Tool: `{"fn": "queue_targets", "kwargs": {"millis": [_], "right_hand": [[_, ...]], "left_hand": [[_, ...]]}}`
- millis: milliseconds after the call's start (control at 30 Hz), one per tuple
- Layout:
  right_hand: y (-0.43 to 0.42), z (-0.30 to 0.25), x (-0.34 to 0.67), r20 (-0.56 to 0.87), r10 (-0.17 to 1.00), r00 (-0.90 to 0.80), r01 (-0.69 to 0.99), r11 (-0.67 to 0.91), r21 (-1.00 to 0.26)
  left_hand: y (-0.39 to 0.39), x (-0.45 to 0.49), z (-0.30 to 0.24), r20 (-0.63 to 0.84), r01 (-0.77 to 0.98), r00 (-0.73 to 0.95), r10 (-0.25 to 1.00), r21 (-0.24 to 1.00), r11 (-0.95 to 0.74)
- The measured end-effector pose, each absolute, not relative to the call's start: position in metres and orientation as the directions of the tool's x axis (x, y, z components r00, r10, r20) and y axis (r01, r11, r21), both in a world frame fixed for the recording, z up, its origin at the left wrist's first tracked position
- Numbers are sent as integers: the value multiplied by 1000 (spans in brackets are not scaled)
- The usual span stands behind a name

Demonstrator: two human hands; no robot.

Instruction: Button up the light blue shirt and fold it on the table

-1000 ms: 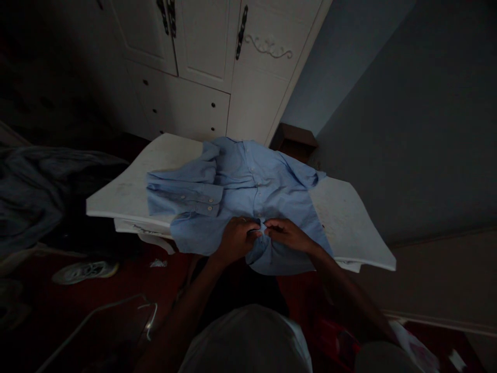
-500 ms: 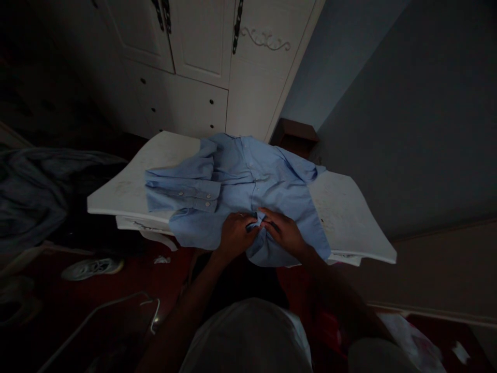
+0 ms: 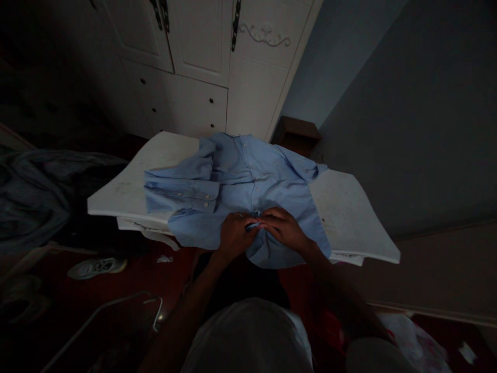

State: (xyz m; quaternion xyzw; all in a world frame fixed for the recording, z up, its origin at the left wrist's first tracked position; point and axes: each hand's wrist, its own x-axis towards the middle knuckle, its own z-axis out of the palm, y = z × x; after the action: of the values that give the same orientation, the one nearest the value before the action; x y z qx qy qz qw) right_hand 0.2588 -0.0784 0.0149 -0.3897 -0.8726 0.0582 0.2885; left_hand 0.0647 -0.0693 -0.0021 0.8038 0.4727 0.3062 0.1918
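A light blue button-up shirt (image 3: 233,194) lies front side up across a white table (image 3: 345,207). Its left-hand sleeve is folded over, with the buttoned cuff (image 3: 200,196) resting on the shirt front; small buttons run down the middle placket. At the lower placket my left hand (image 3: 237,233) pinches one front edge of the cloth. My right hand (image 3: 282,228) pinches the cloth from the other side, its fingertips meeting those of the left. Whatever button sits between the fingers is hidden. The shirt's hem hangs over the table's near edge.
A white wardrobe (image 3: 194,46) stands behind the table, with a small brown box-shaped cabinet (image 3: 297,133) by the wall. Dark cloth (image 3: 34,191) is heaped at left. On the red floor are a shoe (image 3: 97,267), a bent white metal rod (image 3: 97,311) and a plastic bag (image 3: 415,342).
My right hand's fingers have closed in and flattened over the pinched cloth, covering more of the placket. My left hand has barely moved, and the shirt lies as before.
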Motion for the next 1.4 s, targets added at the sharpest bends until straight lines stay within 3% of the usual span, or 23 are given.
{"fn": "queue_targets", "kwargs": {"millis": [267,500,767,1400], "right_hand": [[-77,10,263,493,690,-530,613,713,-340],[-80,10,257,401,778,-483,719,614,-326],[-82,7,255,371,795,-480,699,602,-385],[-80,6,256,341,838,-426,595,543,-592]], "left_hand": [[-69,65,2,289,642,358,888,614,-459],[-70,67,-2,312,655,318,895,611,-445],[-72,66,-4,304,544,233,924,746,-383],[-71,62,-4,305,512,307,901,745,-427]]}}
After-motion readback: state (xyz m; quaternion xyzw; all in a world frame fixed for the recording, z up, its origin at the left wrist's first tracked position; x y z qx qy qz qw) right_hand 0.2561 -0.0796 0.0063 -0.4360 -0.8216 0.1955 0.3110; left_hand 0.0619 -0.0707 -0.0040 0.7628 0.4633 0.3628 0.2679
